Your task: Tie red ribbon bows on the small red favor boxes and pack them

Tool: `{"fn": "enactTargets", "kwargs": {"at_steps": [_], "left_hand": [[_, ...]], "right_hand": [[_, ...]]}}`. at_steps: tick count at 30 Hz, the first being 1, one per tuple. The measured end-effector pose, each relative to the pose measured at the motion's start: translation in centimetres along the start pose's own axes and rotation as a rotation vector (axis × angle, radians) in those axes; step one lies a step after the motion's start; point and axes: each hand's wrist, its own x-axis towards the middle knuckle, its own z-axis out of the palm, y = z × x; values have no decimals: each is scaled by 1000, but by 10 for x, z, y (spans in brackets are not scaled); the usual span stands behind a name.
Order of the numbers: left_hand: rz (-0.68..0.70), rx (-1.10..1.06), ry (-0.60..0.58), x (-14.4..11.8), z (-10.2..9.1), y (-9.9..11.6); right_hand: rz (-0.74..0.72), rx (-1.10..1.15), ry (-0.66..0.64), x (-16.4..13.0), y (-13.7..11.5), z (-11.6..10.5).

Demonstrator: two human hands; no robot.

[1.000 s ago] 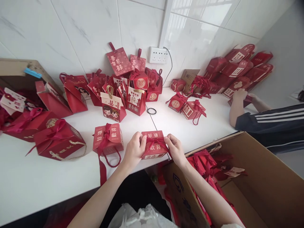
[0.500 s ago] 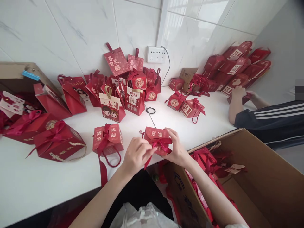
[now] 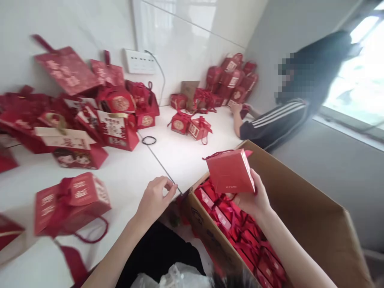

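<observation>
The right hand (image 3: 258, 204) is clamped on a small red box (image 3: 229, 172), with the thumb at its side and fingers underneath. The box is up in the air, tipped a bit, over the big brown carton (image 3: 300, 194). A flat red side with a tiny line of pale print faces the person, and a dark red cord runs along the top. Inside the carton I see lots of red packs (image 3: 246, 236) with shiny ribbons, close together. The left hand (image 3: 154, 198) holds nothing. Its fingers are bent, with a little gap between thumb and finger, and it is over the front edge of the white table (image 3: 129, 184). On the table, off to the left, sits a bow box (image 3: 75, 200) with a wide ribbon and a cord loop. A black ring (image 3: 149, 140) lies farther back. Near it stands a bunch of red gift bags (image 3: 117, 132), under a white socket (image 3: 140, 62) on the wall. Two little boxes (image 3: 179, 123) sit side by side past the ring. At the far end, another person's hand (image 3: 236, 108), below a dark sleeve (image 3: 276, 118) with white stripes, is by a pile of red boxes (image 3: 232, 78).
</observation>
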Motion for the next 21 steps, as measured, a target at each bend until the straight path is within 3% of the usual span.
{"fn": "enactTargets", "kwargs": {"at_steps": [4,8,11,16,18,21], "left_hand": [[259,-41,-124,-2,50,20],[433,-19,-214,-14,86,34],[401,-4,-259,-20,95,35],[407,21,-305,-21,92,33],[421,32,-305,-21,92,32],[419,24,-290,-22,92,33]], "right_hand": [[87,251,60,-24,-7,-20],[32,197,125,-38,-3,-49],[-158,-100,322,-39,1,-88],[-462,-994,725,-25,16,-166],[-474,-1098,754,-13,27,-187],[-449,-1133,684,10,53,-200]]}}
